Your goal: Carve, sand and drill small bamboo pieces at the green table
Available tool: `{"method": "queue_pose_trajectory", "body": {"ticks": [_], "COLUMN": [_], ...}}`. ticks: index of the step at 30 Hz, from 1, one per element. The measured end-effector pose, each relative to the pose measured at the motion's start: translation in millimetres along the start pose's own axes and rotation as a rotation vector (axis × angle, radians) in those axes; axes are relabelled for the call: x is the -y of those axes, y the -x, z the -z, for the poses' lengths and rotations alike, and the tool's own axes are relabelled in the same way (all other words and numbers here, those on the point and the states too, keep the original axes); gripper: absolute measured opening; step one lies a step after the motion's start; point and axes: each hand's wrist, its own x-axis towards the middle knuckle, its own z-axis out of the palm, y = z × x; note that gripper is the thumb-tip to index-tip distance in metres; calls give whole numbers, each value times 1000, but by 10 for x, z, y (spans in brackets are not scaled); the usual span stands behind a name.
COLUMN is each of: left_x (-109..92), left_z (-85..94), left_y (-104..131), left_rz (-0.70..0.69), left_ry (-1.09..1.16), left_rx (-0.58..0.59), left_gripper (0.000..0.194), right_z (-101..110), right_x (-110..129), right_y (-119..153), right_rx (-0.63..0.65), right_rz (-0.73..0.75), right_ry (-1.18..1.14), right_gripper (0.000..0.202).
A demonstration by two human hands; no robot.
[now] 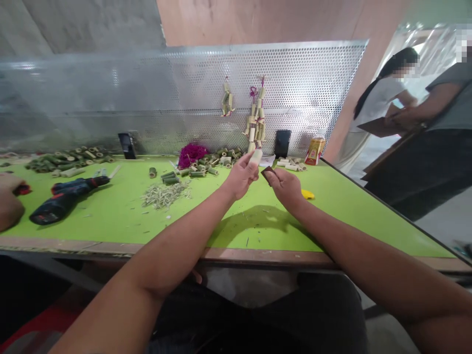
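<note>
Above the green tabletop (pixel 228 236), my left hand (pixel 240 178) pinches a pale, peeled bamboo piece (pixel 255 157) that points upward. Just to the right, my right hand (pixel 286 187) grips a small dark brown flat piece (pixel 268 173), which looks like sandpaper. The two hands are apart, with a narrow gap between the held pieces. Behind them lie several pale bamboo pieces (pixel 292 164). Left of my left hand are green bamboo pieces (pixel 198 173) and a heap of shavings (pixel 164 195). A yellow object (pixel 307 194) lies partly behind my right wrist.
A power drill (pixel 66 200) lies at left beside another person's hand (pixel 9 201). Purple string (pixel 191 155), phones (pixel 127 146) and a bottle (pixel 315 149) stand at the back. Bamboo strings (pixel 260 118) hang on the mesh. Two people stand at right.
</note>
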Motion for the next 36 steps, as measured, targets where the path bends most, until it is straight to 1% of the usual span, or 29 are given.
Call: {"method": "queue_pose_trajectory", "body": {"ticks": [3, 6, 10, 12, 14, 16, 17, 19, 21, 24, 26, 28, 30, 33, 36], "left_x": [-8, 54, 188, 236, 230, 166, 120, 31, -22, -19, 10, 33, 44, 50, 65], "left_z": [53, 47, -27, -70, -98, -94, -79, -25, 38, 102, 107, 92, 74, 72, 96], "left_y": [-20, 0, 44, 50, 43, 29, 20, 4, -6, -4, 3, 10, 15, 17, 13], "left_rz": [-27, 5, 72, 78, 76, 78, 79, 23, -15, 20, 45, 56, 72, 91, 85], "left_ry": [15, -82, -373, -431, -381, -258, -182, -34, 46, 62, 43, 14, -22, -73, -117], "left_rx": [-17, 3, 84, 103, 92, 60, 41, -8, -15, 32, 95, 163, 215, 246, 266], "left_gripper": [70, 71, 55, 51, 53, 56, 56, 58, 62, 65, 63, 59, 57, 62, 65], "right_z": [-4, 9, 19, 24, 26, 17, 7, -16, -32, -20, 6, 35, 56, 71, 77], "right_x": [17, 60, 88, 81, 61, 28, 9, -27, -42, -8, 32, 57, 57, 32, 22], "right_y": [10, 26, 23, 14, 9, 10, 11, 11, 5, -12, -26, -41, -57, -71, -68], "right_rx": [-41, -51, -67, -83, -95, -72, -38, 29, 33, -6, 41, 117, 165, 190, 210], "right_rz": [1, 43, 51, 46, 39, 18, 3, -41, -74, -51, -45, -68, -94, -139, -145], "right_ry": [-82, -131, -98, -70, -51, -30, -8, 38, 22, -184, -360, -517, -651, -781, -822], "right_gripper": [43, 41, 39, 40, 40, 41, 42, 43, 44, 44, 44, 46, 47, 47, 46]}}
